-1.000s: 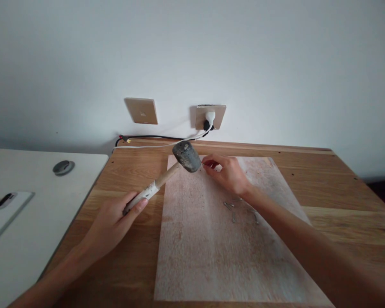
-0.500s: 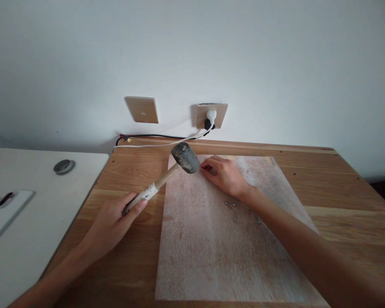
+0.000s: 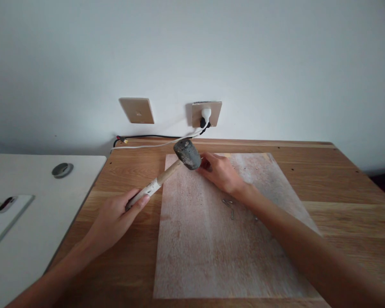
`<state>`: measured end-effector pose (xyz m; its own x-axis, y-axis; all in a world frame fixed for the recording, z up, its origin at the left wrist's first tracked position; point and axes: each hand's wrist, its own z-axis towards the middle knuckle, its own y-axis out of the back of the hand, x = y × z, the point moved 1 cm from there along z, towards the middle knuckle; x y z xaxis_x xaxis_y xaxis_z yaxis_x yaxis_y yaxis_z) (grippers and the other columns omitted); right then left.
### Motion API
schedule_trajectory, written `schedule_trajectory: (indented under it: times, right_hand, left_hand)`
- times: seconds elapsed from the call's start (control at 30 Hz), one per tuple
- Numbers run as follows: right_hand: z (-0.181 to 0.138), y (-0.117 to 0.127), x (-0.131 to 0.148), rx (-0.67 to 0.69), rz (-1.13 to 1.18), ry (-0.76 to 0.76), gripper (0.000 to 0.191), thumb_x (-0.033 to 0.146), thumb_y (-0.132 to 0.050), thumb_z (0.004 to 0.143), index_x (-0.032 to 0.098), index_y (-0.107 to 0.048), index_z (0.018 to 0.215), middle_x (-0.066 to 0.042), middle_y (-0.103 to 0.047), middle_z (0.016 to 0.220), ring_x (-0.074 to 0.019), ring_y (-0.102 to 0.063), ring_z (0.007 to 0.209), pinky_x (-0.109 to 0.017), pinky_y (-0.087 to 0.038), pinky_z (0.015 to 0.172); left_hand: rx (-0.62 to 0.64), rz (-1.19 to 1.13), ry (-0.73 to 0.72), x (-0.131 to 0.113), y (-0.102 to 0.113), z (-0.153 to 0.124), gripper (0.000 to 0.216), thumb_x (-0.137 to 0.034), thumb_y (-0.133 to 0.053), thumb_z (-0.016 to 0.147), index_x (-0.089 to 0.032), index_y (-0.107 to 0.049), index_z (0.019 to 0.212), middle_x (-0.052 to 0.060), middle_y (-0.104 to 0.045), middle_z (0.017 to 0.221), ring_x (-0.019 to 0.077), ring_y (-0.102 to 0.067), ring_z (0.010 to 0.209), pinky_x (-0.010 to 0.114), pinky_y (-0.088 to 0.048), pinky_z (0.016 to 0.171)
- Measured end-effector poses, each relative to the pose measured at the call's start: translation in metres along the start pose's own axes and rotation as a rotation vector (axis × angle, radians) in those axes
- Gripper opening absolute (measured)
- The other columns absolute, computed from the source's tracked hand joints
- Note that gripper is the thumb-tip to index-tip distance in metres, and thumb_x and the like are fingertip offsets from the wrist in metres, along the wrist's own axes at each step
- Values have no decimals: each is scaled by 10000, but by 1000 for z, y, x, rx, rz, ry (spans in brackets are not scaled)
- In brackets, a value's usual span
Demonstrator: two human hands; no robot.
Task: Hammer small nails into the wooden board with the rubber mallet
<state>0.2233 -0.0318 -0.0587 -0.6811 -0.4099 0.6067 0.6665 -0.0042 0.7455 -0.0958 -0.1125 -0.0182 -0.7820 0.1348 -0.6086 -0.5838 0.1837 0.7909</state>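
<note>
Head view, looking down at a wooden table. The left hand is wrapped tight around the end of a mallet, fingers closed on the pale wooden handle, which runs up and to the right. The dark rubber head hangs over the far left corner of a pale board lying flat on the table. Just beside that head sits the right hand, resting on the board with its fingertips pinched together right next to the mallet head; whatever they pinch is too small and hidden to make out. Behind the right wrist, a few loose nails lie scattered on the board, close to the forearm. Past the table's far edge, a white cable and a black one run along the wall up to a socket with a plug in it. A blank wall plate hangs left of that. On the left stands a white desk.
</note>
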Motion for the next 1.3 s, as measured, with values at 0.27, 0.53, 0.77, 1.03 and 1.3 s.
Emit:
schedule_trajectory:
  times: [0.27,0.53,0.77,1.03,1.3]
  right_hand:
    - [-3,-4,-2,-34,-28,-2,202,123,-633,872,210,-653,1053,-60,-750,910,-191,-689,769,-295,-530,728]
    - [-1,4,-2,-16,10,-49,273,164,-713,876,210,-668,1142,-62,-796,950,-210,-737,819,-313,-568,765]
    - [-20,36,-19,-136,-16,-23,450,186,-675,881,194,-608,1326,-114,-773,1172,-230,-751,892,-413,-626,842]
    - [-68,73,9,183,-170,208,162,128,-566,988,191,-699,1056,-66,-733,927,-184,-691,793,-317,-558,716]
    - [-88,65,24,356,-410,260,208,-27,-620,846,157,-679,922,-67,-705,841,-233,-654,821,-351,-502,736]
  left_hand:
    - [23,6,-8,-7,-3,5,442,-596,-458,964,-226,-556,742,-54,-486,584,145,-466,542,263,-334,536]
    - [17,23,-16,-16,-3,10,425,-571,-454,975,-225,-553,749,-57,-485,582,143,-480,533,274,-329,540]
    - [42,89,-63,-20,-7,17,436,-569,-456,972,-218,-589,748,-42,-542,578,158,-533,532,288,-324,552]
    - [-5,141,-95,-13,-6,14,397,-539,-494,982,-209,-643,818,-32,-609,611,160,-575,544,289,-341,565]
    - [-44,108,-91,-13,-5,7,418,-552,-490,990,-200,-670,857,-53,-564,566,137,-511,484,268,-327,516]
